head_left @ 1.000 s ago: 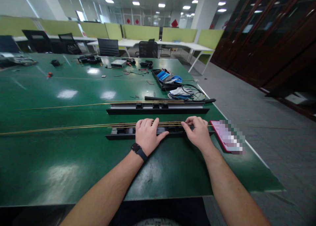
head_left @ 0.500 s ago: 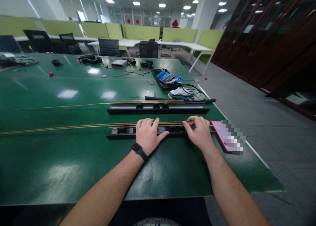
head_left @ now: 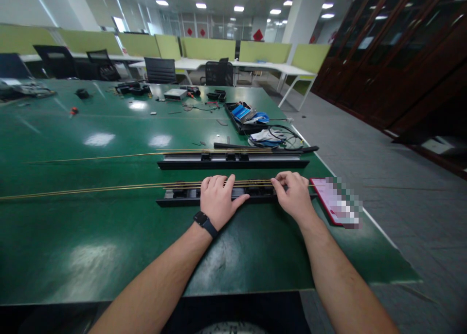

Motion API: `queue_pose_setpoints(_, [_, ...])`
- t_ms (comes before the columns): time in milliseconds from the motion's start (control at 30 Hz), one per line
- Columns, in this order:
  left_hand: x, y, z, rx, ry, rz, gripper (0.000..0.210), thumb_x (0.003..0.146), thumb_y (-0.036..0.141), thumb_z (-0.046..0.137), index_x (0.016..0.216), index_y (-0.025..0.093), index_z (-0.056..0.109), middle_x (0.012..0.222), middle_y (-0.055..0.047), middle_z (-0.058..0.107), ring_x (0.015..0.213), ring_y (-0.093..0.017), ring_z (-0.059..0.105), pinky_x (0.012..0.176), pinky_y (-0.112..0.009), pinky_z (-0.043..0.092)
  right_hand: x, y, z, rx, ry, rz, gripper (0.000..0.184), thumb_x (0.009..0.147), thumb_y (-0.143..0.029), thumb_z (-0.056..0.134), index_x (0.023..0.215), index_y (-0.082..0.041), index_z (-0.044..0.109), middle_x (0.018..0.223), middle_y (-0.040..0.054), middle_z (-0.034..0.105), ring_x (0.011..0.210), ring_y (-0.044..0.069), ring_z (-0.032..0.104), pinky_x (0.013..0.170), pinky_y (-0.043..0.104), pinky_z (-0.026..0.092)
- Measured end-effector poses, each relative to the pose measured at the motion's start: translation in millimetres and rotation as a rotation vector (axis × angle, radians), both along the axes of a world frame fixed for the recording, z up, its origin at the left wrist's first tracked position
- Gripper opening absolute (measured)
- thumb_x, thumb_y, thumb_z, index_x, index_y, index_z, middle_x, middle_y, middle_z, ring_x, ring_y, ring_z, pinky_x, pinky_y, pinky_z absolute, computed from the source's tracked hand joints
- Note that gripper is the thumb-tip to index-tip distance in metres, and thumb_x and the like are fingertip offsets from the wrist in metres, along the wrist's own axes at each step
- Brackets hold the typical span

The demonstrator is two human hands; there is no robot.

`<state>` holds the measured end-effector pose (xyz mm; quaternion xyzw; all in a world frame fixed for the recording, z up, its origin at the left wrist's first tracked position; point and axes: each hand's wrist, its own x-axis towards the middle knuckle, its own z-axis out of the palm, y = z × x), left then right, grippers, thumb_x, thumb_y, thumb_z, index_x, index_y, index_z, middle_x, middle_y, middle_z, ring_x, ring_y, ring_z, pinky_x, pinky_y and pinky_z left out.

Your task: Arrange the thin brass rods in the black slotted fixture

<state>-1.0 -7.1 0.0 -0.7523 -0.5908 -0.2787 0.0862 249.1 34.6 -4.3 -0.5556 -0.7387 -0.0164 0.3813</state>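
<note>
A black channel-shaped rail (head_left: 189,202) lies lengthwise on the green table before me, with several long, thin brass-coloured wires (head_left: 120,187) running along it and out past its left end. My left hand (head_left: 219,195) rests across the rail's middle, fingers side by side over the wires and thumb spread to the right. Near the rail's right end, my right hand (head_left: 294,193) pinches a brass-coloured wire between thumb and index finger; the other fingers curl in. Both hands hide parts of the rail. A dark smartwatch (head_left: 201,219) is on my left wrist.
Behind lies a second black rail (head_left: 233,164) with similar wires. A phone with a red edge (head_left: 333,202), partly pixelated, lies right of my right hand. Farther back are a black tray (head_left: 241,124) with blue items, white gloves (head_left: 266,138) and a coiled black cable (head_left: 292,135).
My right hand has shifted very slightly, still pinching at the wire. The left hand and the rail look the same.
</note>
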Motion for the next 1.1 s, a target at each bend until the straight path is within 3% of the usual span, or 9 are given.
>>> queue_pose_setpoints(900, [0.0, -0.3, 0.8, 0.011, 0.004, -0.001, 0.062, 0.089, 0.066, 0.068, 0.13, 0.02, 0.068, 0.117, -0.013, 0.072, 0.113, -0.032, 0.062, 0.104, -0.049, 0.038, -1.9, -1.9, -1.2, 0.024, 0.024, 0.017, 0.024, 0.095, -0.048, 0.063, 0.093, -0.025, 0.06, 0.083, 0.0027, 0.068, 0.084, 0.023, 0.06, 0.091, 0.044, 0.036])
queue_pose_setpoints(1100, [0.2, -0.1, 1.6, 0.003, 0.005, -0.001, 0.063, 0.089, 0.066, 0.068, 0.131, 0.019, 0.067, 0.117, -0.013, 0.072, 0.112, -0.032, 0.062, 0.103, -0.049, 0.039, -3.9, -2.4, -0.2, 0.01, 0.04, 0.034, 0.019, 0.095, -0.044, 0.063, 0.093, -0.025, 0.061, 0.084, 0.0027, 0.069, 0.086, 0.023, 0.061, 0.091, 0.043, 0.036])
